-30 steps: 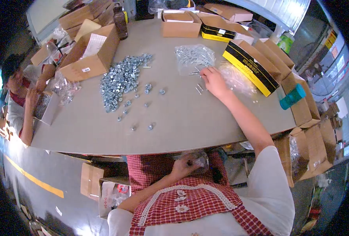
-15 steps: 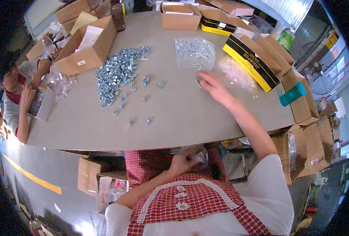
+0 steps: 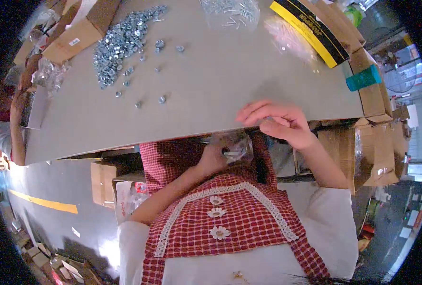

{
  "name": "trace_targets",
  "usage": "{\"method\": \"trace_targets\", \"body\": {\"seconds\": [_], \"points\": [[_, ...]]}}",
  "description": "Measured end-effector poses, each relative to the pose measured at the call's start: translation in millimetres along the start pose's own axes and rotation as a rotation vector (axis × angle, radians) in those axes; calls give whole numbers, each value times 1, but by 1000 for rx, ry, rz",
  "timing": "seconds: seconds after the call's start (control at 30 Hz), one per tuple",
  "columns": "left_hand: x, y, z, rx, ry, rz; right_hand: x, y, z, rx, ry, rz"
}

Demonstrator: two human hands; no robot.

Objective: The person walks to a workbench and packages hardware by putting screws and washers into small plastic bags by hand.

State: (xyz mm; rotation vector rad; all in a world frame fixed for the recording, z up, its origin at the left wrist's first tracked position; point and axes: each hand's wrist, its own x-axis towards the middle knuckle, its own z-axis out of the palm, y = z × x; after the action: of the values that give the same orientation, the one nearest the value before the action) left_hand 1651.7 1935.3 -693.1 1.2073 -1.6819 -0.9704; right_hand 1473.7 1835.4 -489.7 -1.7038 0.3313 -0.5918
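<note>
My left hand [image 3: 213, 157] is closed around a clear plastic bag [image 3: 242, 148] in my lap, just under the table edge. A dark opening and a small pale piece show at the bag's mouth. My right hand [image 3: 280, 121] is over the front table edge, to the right of the bag and above it. Its fingers are bent toward the thumb, and whatever lies between them is hidden. A clear bag of thin silver screws or pins [image 3: 230, 13] lies at the back of the table. A pile of silver nut-like metal pieces [image 3: 125, 45] spreads on the left, several of them loose.
A pinkish clear bag [image 3: 289, 38] lies beside a black and yellow box [image 3: 311, 31]. A teal cylinder [image 3: 363, 78] rests by cardboard boxes on the right. At the far left, another person's arm [image 3: 17, 123] reaches to a white box [image 3: 36, 108]. An open carton [image 3: 80, 40] stands near the pile.
My right hand has come back from beside the screw bag to the front table edge. The thin silver piece by its fingers no longer shows. The view has tipped downward; my left hand keeps its bag.
</note>
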Motion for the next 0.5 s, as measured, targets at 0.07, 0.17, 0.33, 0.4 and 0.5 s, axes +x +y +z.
{"method": "trace_targets", "body": {"seconds": [0.07,0.17,0.33,0.4,0.5], "points": [[0,9,-4,-55,-19,-62,-5,-1,2,-97,-5,-30],[0,10,-6,-89,-75,-185,-7,1,5,-307,-39,-82],[-1,13,-10,-231,-97,-162,-6,13,11,-326,-1,-68],[-2,3,-14,-113,-173,-109,-2,16,13,-343,1,-90],[-18,2,-50,-28,-302,-122,6,12,21,-394,-36,-127]]}}
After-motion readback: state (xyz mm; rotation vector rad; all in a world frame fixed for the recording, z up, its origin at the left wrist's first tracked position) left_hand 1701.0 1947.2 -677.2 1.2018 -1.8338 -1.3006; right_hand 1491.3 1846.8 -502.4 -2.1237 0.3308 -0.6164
